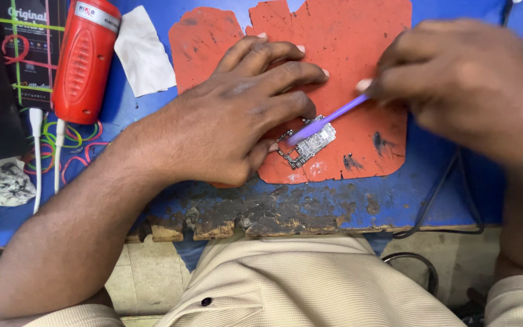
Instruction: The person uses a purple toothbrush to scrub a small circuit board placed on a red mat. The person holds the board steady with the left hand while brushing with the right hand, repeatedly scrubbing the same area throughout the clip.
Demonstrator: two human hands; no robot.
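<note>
My left hand (237, 115) lies flat, fingers pinning the circuit board (309, 144) on the red mat (346, 54); right hand (455, 79) pinches purple brush (328, 121). Best: light strokes, board steady.

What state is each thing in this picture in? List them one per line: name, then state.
Circuit board: flat on the orange mat, bare, pinned by the left hand.
Purple brush: tilted, tip on the circuit board.
Left hand: pressed down on the mat, fingers at the board.
Right hand: closed on the brush.
Orange mat: flat, stained, ragged edge.
Red tool: lying down, untouched.
White cloth: lying loose.
Blue table: front edge chipped.
</note>
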